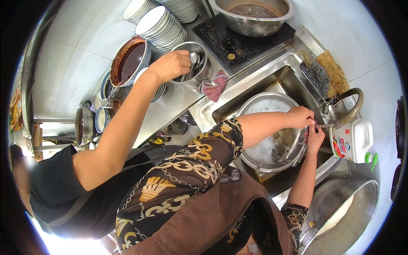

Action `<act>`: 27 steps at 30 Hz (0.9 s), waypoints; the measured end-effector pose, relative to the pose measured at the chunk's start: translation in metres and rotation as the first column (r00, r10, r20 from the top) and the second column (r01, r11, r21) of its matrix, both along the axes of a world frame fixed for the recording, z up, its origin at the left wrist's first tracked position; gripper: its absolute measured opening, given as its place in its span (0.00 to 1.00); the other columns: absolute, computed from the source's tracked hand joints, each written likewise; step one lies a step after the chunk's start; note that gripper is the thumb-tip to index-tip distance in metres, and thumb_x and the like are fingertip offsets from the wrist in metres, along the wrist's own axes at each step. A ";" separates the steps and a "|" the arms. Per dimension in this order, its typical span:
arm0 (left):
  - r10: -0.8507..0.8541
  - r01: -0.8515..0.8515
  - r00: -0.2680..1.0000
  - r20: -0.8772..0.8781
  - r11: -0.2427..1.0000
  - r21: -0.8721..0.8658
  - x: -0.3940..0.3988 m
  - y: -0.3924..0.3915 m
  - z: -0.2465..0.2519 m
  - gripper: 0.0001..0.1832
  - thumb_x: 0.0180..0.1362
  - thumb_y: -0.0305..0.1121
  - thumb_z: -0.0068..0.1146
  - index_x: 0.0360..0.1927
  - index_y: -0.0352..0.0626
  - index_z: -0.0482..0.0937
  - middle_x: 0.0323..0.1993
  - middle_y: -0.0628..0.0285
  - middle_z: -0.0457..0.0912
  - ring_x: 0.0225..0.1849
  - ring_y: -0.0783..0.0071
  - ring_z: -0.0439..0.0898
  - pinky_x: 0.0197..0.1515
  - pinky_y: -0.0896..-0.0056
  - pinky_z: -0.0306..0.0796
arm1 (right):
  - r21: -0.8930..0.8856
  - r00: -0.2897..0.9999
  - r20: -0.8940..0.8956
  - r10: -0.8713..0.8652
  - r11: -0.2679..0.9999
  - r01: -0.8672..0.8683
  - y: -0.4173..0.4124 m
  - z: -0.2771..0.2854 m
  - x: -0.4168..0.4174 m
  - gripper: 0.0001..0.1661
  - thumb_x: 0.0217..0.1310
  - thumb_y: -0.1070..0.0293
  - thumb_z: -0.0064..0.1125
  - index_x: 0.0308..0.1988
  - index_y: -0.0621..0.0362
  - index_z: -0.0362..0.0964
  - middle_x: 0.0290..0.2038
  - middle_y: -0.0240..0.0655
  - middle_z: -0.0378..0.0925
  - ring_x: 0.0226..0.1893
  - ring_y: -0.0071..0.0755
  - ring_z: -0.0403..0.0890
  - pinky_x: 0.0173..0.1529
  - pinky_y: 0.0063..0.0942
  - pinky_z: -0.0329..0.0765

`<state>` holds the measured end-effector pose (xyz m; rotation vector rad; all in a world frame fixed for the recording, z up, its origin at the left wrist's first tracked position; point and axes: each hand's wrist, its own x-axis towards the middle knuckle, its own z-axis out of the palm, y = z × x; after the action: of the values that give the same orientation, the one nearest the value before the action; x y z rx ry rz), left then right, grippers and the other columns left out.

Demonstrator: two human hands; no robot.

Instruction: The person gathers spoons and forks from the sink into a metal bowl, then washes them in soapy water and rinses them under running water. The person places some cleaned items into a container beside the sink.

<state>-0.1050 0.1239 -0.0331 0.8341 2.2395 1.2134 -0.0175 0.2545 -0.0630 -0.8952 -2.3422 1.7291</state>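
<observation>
My left hand (300, 117) and my right hand (315, 137) meet above the right rim of a round metal basin (247, 159) in the sink. Both are closed on thin metal utensils (295, 145), whose exact kind I cannot tell; a bit of pinkish cloth shows between the hands. Cloudy, foamy water (266, 106) fills the basin, with dark matter in it. The curved faucet (355, 106) is just right of my hands. A co-worker's hand (172, 65) is over a metal pot (204, 71) of spoons and other utensils on the counter.
The co-worker's arm (127, 127) crosses at left. Stacked bowls (162, 30), a bowl of dark red sauce (146, 60) and a red cloth (216, 87) are on the counter. An induction cooker (232, 47) carries a large bowl (258, 25). Scourers (331, 71), a white jug (352, 140) and a large pot (366, 204) stand right.
</observation>
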 end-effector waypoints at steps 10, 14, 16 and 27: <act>0.296 -0.262 0.943 -0.153 0.942 0.211 -0.012 0.000 -0.045 0.05 0.54 0.35 0.55 0.28 0.45 0.77 0.24 0.49 0.78 0.31 0.46 0.78 0.33 0.50 0.70 | -0.063 0.963 -0.252 0.097 0.991 -0.116 0.012 -0.027 0.018 0.12 0.63 0.68 0.51 0.42 0.65 0.72 0.29 0.33 0.77 0.33 0.29 0.75 0.43 0.27 0.72; 0.185 -0.189 0.953 -0.241 0.982 0.005 -0.004 0.000 -0.020 0.05 0.58 0.35 0.53 0.33 0.47 0.75 0.25 0.52 0.79 0.31 0.49 0.78 0.33 0.55 0.70 | 0.260 0.980 -0.192 0.048 0.966 0.003 0.010 -0.017 0.017 0.11 0.59 0.68 0.56 0.34 0.66 0.75 0.23 0.38 0.76 0.25 0.24 0.72 0.33 0.26 0.71; 0.124 -0.137 0.950 -0.286 0.990 -0.024 -0.001 0.002 -0.015 0.04 0.59 0.35 0.53 0.33 0.48 0.74 0.25 0.53 0.78 0.31 0.49 0.78 0.33 0.54 0.70 | 0.201 0.977 -0.212 -0.004 0.978 0.047 0.009 -0.013 0.015 0.11 0.57 0.68 0.59 0.31 0.67 0.76 0.20 0.39 0.75 0.21 0.23 0.69 0.29 0.26 0.70; 0.088 -0.096 0.953 -0.290 0.995 -0.013 -0.006 -0.001 -0.014 0.07 0.58 0.35 0.54 0.38 0.47 0.78 0.27 0.52 0.80 0.31 0.51 0.79 0.33 0.57 0.71 | 0.441 0.970 -0.120 0.213 0.887 -0.141 0.033 -0.104 0.027 0.17 0.58 0.60 0.57 0.43 0.60 0.74 0.30 0.46 0.78 0.25 0.42 0.80 0.32 0.35 0.74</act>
<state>-0.1106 0.1231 -0.0467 0.9594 2.5480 1.1616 0.0093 0.2873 -0.1673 -0.4564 -2.5998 1.1919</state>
